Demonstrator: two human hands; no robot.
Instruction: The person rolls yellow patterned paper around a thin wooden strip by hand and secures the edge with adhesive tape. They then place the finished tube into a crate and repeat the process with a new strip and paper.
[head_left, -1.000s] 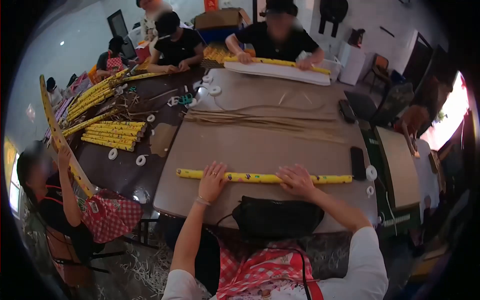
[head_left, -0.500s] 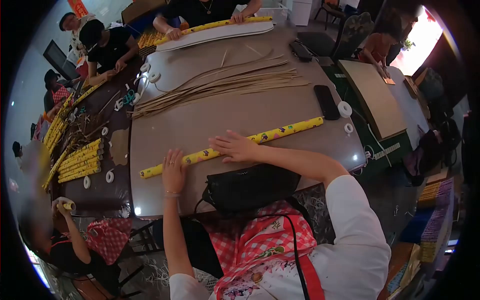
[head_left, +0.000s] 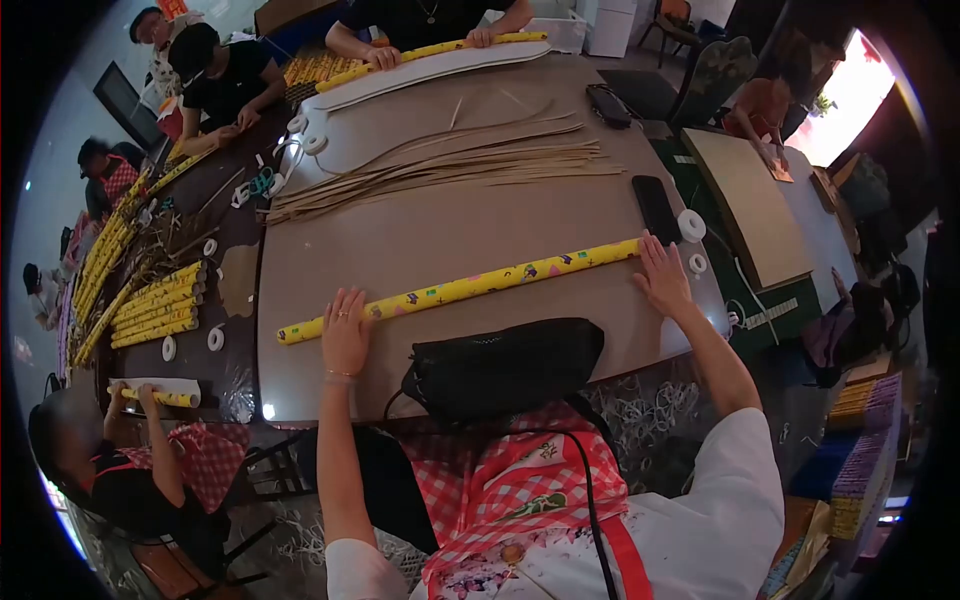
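Note:
A long yellow patterned tube lies slantwise across the brown table. My left hand rests flat on it near its left end, fingers stretched out. At the tube's right end lies my right hand, palm down with its fingers extended, touching the tip. Between my forearms, nearer to my body, sits a black bag. Just beyond my right hand are a black phone and two rolls of white tape.
Thin brown strips lie across the table's far half. Opposite, a person holds another yellow tube over a white sheet. Several yellow tubes are stacked on the dark table at left, where other people sit. Scissors lie near the tables' joint.
My right hand has slid from the tube's middle to its right end. My left hand stays near the left end. The co-worker at lower left now has both hands on a tube and white sheet.

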